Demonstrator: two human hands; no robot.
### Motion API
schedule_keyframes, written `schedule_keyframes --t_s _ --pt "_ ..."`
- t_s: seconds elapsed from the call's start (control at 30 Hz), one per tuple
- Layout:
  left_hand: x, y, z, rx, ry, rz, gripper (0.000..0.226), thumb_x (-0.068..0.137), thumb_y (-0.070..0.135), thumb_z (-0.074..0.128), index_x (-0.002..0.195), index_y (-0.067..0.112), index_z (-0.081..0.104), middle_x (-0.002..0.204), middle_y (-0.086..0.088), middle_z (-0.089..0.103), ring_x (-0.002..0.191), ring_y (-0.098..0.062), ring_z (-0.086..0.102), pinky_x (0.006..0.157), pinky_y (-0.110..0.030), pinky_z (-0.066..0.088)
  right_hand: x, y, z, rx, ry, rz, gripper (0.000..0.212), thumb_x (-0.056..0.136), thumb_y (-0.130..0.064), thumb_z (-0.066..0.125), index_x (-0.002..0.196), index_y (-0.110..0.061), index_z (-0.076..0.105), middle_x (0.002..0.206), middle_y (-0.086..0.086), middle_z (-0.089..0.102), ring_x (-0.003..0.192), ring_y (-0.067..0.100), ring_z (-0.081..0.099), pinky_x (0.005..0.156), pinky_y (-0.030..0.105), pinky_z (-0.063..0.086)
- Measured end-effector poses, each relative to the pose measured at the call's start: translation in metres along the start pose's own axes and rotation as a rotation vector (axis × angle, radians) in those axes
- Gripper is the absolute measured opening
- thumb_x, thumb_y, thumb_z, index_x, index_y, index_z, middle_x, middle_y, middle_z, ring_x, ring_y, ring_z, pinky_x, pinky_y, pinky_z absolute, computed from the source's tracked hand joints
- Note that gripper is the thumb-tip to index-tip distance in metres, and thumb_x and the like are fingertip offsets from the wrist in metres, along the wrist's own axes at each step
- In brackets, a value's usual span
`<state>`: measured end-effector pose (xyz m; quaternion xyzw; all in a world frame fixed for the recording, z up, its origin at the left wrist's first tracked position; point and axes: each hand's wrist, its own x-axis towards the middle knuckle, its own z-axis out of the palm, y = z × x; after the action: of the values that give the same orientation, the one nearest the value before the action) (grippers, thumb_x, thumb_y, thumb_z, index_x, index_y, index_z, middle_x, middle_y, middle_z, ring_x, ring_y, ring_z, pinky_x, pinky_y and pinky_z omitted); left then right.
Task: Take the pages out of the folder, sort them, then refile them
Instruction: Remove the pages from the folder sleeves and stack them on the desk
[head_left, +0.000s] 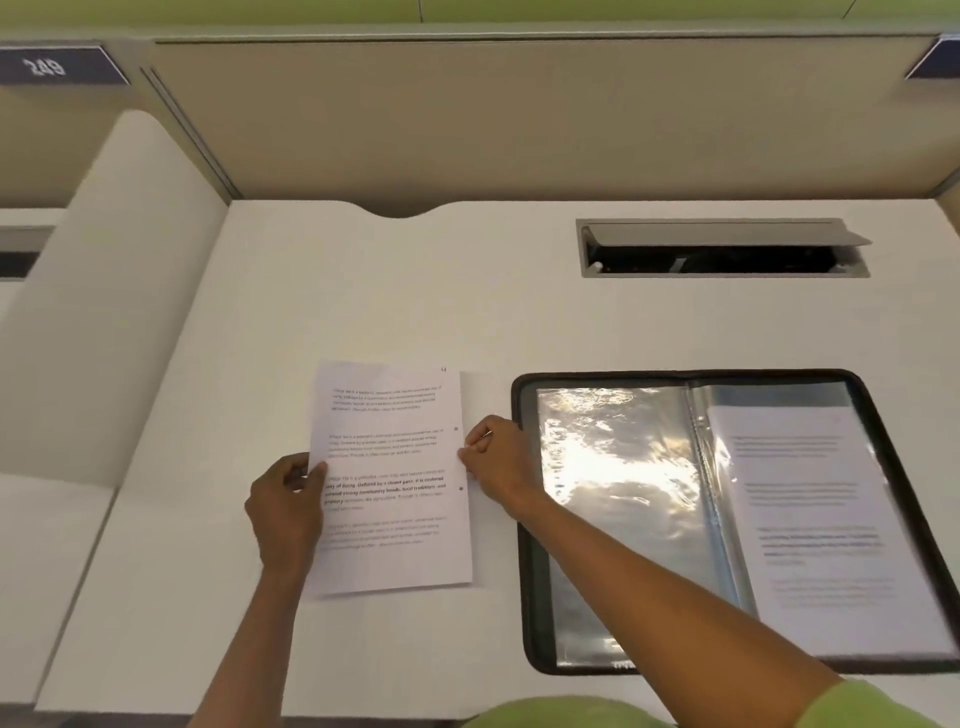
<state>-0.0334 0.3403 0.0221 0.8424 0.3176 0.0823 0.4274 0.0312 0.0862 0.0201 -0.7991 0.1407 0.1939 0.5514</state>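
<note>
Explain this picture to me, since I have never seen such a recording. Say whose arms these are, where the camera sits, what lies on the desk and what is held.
There is no machine here, only a person's two bare arms. The one picture comes from a camera worn on the person's head, looking forward and down.

The left hand grips the left edge of a printed page, thumb on top. The right hand pinches its right edge. The page lies roughly flat on the white desk.

To the right lies an open black folder. It has a shiny clear sleeve on its left side, and a second printed sheet lies on its right side.

At the back of the desk is a cable hatch with its lid propped up.
</note>
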Motion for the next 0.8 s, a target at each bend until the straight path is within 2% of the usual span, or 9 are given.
schedule_keyframes --t_s 0.2,0.27,0.33,0.4,0.47,0.53,0.63,0.7,0.8 --pt "0.023 -0.007 0.007 0.037 0.047 0.003 0.019 0.094 0.012 0.075 0.113 0.006 0.074 0.094 -0.004 0.072 0.081 -0.022 0.065 0.082 -0.03 0.046 0.014 0.001 0.023 -0.06 0.014 -0.045 0.011 0.09 0.004 0.066 0.089 -0.005 0.059 0.072 0.001 0.058 0.062 0.011 0.053 0.05 0.018 0.047" --pt "0.029 -0.012 0.012 0.03 0.053 -0.024 0.024 0.093 0.01 0.076 0.117 0.007 0.072 0.096 -0.006 0.072 0.082 -0.022 0.064 0.083 -0.035 0.052 0.016 0.004 0.029 -0.12 0.016 -0.059 0.012 0.091 0.005 0.061 0.09 -0.006 0.057 0.076 0.004 0.059 0.062 0.011 0.05 0.049 0.02 0.045" --pt "0.032 -0.021 0.018 0.018 0.046 0.006 0.029 0.092 0.008 0.076 0.121 0.009 0.069 0.1 -0.006 0.07 0.087 -0.023 0.063 0.09 -0.046 0.055 0.018 0.006 0.036 -0.214 0.036 -0.101 0.014 0.092 0.002 0.057 0.093 -0.011 0.053 0.085 0.004 0.059 0.069 0.014 0.052 0.058 0.03 0.049" --pt "0.031 -0.033 0.024 0.05 0.044 0.107 0.038 0.094 0.008 0.074 0.13 0.011 0.065 0.115 -0.009 0.066 0.103 -0.028 0.06 0.1 -0.047 0.05 0.016 0.007 0.041 -0.378 0.056 -0.155 0.019 0.093 -0.002 0.054 0.105 -0.016 0.052 0.1 0.0 0.055 0.084 0.018 0.055 0.069 0.036 0.051" --pt "0.03 -0.042 0.028 0.109 0.042 0.173 0.043 0.099 0.011 0.067 0.142 0.013 0.06 0.14 -0.012 0.056 0.129 -0.03 0.05 0.114 -0.042 0.039 0.012 0.01 0.046 -0.632 0.094 -0.287 0.038 0.09 0.002 0.056 0.124 -0.015 0.055 0.115 0.003 0.054 0.096 0.021 0.055 0.075 0.033 0.049" --pt "0.027 -0.046 0.033 0.141 0.017 0.226 0.043 0.105 0.016 0.058 0.148 0.018 0.058 0.159 -0.011 0.043 0.147 -0.027 0.037 0.124 -0.044 0.029 0.006 0.018 0.052 -0.86 0.117 -0.501 0.058 0.083 0.004 0.066 0.137 -0.012 0.054 0.132 0.012 0.055 0.113 0.029 0.056 0.089 0.037 0.052" --pt "0.02 -0.052 0.041 0.208 -0.052 0.284 0.042 0.109 0.018 0.05 0.151 0.019 0.055 0.168 -0.011 0.033 0.159 -0.025 0.022 0.13 -0.046 0.016 -0.006 0.038 0.059 -0.99 0.082 -0.674 0.062 0.1 -0.021 0.057 0.157 -0.01 0.034 0.16 0.021 0.036 0.147 0.036 0.036 0.12 0.048 0.035" --pt "0.014 -0.055 0.046 0.257 -0.073 0.293 0.042 0.109 0.018 0.048 0.151 0.018 0.055 0.169 -0.012 0.032 0.16 -0.024 0.018 0.131 -0.045 0.01 -0.013 0.05 0.06 -1.037 -0.004 -0.68 0.063 0.107 -0.032 0.043 0.162 -0.012 0.02 0.167 0.021 0.021 0.155 0.035 0.02 0.125 0.05 0.023" --pt "0.007 -0.053 0.052 0.28 -0.073 0.291 0.043 0.109 0.018 0.048 0.151 0.018 0.054 0.169 -0.013 0.031 0.161 -0.024 0.017 0.131 -0.046 0.008 -0.017 0.059 0.056 -1.104 -0.052 -0.637 0.063 0.109 -0.039 0.036 0.163 -0.013 0.016 0.169 0.018 0.011 0.157 0.033 0.011 0.125 0.052 0.021"
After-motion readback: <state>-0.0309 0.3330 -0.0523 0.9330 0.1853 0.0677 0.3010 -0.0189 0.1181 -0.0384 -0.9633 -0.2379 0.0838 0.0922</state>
